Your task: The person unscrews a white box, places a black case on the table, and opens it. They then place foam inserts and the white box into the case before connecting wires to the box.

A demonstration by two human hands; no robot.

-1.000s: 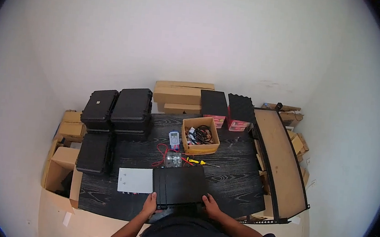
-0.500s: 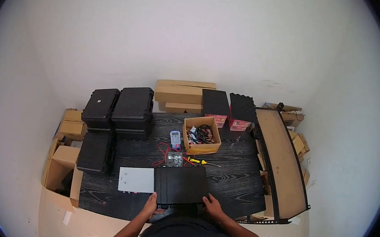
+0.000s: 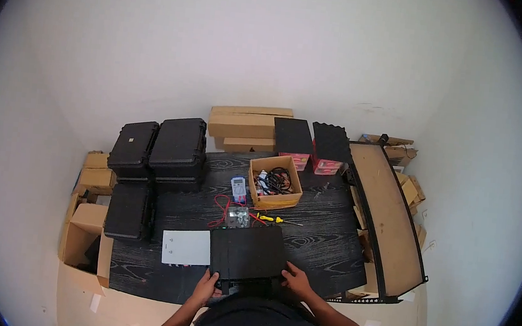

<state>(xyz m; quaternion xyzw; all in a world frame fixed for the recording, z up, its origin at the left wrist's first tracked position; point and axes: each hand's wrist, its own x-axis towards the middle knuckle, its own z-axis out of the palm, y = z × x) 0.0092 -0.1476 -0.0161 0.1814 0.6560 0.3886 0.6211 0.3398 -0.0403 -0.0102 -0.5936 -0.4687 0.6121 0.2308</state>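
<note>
A black hard plastic case [image 3: 248,252] lies flat near the front edge of the table, its lid down. My left hand [image 3: 205,288] grips its near left corner beside a front latch, the thumb on top and the other fingers mostly hidden. At the near right corner, my right hand [image 3: 295,281] holds the case's edge, with some fingers out of sight. A white sheet [image 3: 186,247] lies against the case's left side. Just beyond the case are a clear box of small parts [image 3: 239,217] and a yellow-handled screwdriver [image 3: 270,218].
A multimeter [image 3: 239,189] with red leads lies near an open carton of cables [image 3: 274,199]. Several black cases [image 3: 178,145] stand at the left. Red drawer units [image 3: 293,140] are at the back. A black-framed panel [image 3: 387,219] leans along the right side.
The view has shifted slightly. My hands have moved a little at the case's near corners, and the left hand's thumb and fingers now sit closer to the front latch.
</note>
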